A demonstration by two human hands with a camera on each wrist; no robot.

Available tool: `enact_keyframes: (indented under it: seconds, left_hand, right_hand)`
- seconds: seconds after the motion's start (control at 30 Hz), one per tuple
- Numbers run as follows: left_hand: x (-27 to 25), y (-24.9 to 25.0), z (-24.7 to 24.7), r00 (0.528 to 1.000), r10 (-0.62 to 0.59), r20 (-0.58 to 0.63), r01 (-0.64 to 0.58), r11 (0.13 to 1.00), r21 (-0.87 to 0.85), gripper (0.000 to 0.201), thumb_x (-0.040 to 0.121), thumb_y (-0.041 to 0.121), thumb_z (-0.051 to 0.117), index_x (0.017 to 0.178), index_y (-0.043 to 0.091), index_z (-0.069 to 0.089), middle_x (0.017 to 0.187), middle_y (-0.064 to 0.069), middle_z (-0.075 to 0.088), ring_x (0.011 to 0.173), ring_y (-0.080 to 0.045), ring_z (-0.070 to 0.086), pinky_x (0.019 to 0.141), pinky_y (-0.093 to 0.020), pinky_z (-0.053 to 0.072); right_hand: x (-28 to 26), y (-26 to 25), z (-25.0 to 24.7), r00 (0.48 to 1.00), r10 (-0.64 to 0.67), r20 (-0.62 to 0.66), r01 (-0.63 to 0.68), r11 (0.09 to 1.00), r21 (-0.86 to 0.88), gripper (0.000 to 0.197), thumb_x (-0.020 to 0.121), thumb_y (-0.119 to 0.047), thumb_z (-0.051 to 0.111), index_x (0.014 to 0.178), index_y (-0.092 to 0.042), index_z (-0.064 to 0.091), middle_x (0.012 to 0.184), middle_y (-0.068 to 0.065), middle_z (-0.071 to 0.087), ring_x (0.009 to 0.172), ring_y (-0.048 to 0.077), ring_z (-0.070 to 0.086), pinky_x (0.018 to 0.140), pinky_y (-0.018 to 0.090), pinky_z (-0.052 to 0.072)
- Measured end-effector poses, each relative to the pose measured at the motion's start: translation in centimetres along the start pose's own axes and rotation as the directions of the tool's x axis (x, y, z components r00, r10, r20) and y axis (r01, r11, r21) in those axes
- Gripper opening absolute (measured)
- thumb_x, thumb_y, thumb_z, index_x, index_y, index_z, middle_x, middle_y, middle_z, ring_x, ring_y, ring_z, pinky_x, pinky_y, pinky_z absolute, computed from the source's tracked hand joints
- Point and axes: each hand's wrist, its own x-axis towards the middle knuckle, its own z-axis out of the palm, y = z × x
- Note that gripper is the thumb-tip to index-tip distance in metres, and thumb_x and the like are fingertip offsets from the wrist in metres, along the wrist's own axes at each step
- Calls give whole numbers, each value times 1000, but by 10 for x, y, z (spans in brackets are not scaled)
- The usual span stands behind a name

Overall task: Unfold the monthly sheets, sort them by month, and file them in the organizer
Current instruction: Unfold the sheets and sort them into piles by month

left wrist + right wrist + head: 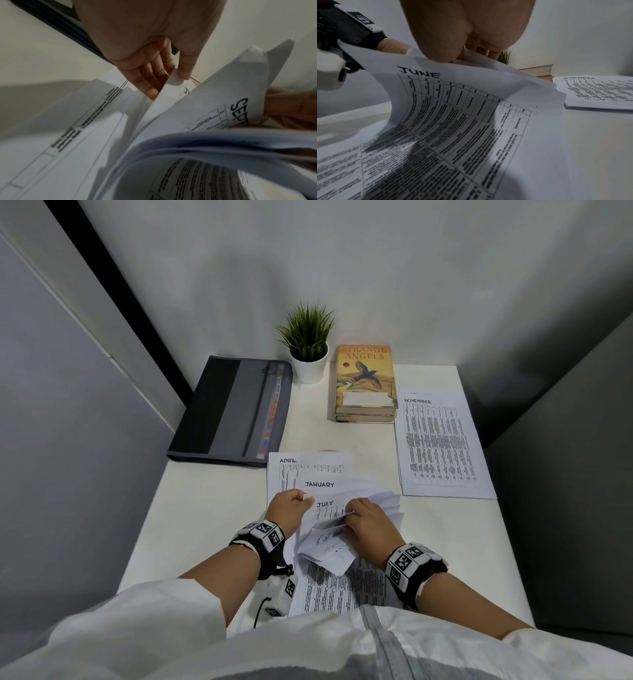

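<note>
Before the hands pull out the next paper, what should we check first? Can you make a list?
1. Left hand grips a sheet: ok.
2. Right hand holds the stack's lifted edges: ok.
3. November sheet lies flat, apart: ok.
4. Sheets sorted by month: not ok, April, January and July overlap.
5. Organizer open: not ok, it lies shut.
6. All twelve months present: cannot tell.

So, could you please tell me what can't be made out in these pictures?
- Table text on the November sheet: too small, head view.
- Organizer tab labels: too small and blurred.
- Sheet at the left hand: heading cut to "SEP" by the right hand.
- July sheet: mostly under lifted pages.
</note>
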Motion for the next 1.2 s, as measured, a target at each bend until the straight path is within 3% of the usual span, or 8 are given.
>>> enact_keyframes:
  seconds: [0.13,0.3,0.6,0.67,0.83,0.93,1.03,1.2]
  left_hand:
    - [-1,0,-2,1000,9,11,-10,1000,26,36,89,15,66,61,13,44,49,4,34,52,-15,31,58,-25,31]
    - [-2,-1,-1,999,16,35,-15,1000,-8,16,82,11,75,75,7,62,48,8,45,46,-5,40,50,-13,36]
    - [-1,2,0,1000,3,-1,-3,999,45,28,91,20,64,65,13,56,63,9,54,57,-7,46,63,-23,39]
    - [-1,3,-1,1000,0,4,0,998,55,26,92,19,61,69,7,59,75,8,60,64,-9,51,69,-25,42]
    - [-3,1,-3,995,-28,98,31,999,-28,22,89,10,61,68,12,66,67,3,59,65,-13,52,61,-21,47]
    - [-4,2,-1,986,-28,166,31,999,-12,25,91,16,58,69,8,68,71,-3,61,69,-14,54,65,-22,46]
    - [0,3,2,999,-1,41,-1,999,46,28,94,33,56,83,12,71,89,2,66,85,-11,60,75,-25,42]
    - [9,5,5,995,-74,-62,78,995,56,36,93,14,59,128,9,53,113,-2,57,112,-20,55,94,-27,41]
  right_hand:
    - [0,-1,0,999,33,23,-34,999,16,8,76,-9,73,76,-1,71,95,16,62,74,34,60,64,37,47]
    - [-1,3,7,997,49,65,-49,999,3,18,86,-16,62,95,-4,72,138,14,48,109,33,55,92,40,42]
    - [0,-2,-1,1000,-18,-13,18,1000,-21,10,72,-13,77,74,-5,72,88,8,65,85,32,59,68,39,52]
    - [1,-2,-1,1000,-1,-12,1,1000,15,8,76,-9,73,75,-2,71,89,12,63,86,33,59,70,39,51]
    - [1,0,3,999,40,20,-40,999,36,10,81,-8,67,83,0,72,129,19,55,99,35,59,83,43,49]
    - [2,0,3,1000,4,17,-5,1000,6,10,78,-11,73,84,-3,74,117,14,64,102,36,59,82,43,51]
    - [2,0,0,999,-23,22,24,999,-25,11,74,-16,77,80,-8,75,93,4,69,95,31,62,75,37,51]
    - [3,1,-4,997,-14,72,12,1000,24,14,86,-14,61,89,-7,73,93,6,63,89,28,58,88,38,45]
